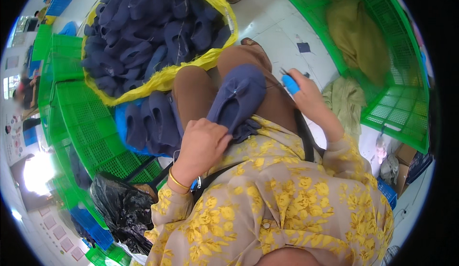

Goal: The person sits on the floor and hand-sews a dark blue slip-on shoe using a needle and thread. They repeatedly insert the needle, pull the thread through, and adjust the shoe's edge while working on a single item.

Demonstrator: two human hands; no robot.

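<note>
Ahead and right of your grip (pixel 206 140), you have a pale tiled floor (pixel 258 23) with a dark square (pixel 303 47) on it. Left of it, you see green crates (pixel 83 115); past them, a white wall (pixel 48 241) with sheets (pixel 60 231), a strong glare (pixel 39 175) and a bright window (pixel 12 88).

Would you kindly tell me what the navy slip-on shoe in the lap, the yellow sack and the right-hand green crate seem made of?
Navy slip-on shoe: probably fabric, matte and soft-looking, though no weave shows. Yellow sack: likely thin plastic, from its crinkled, faintly shiny rim. Green crate: apparently moulded plastic, with smooth sheen and regular perforations.
</note>
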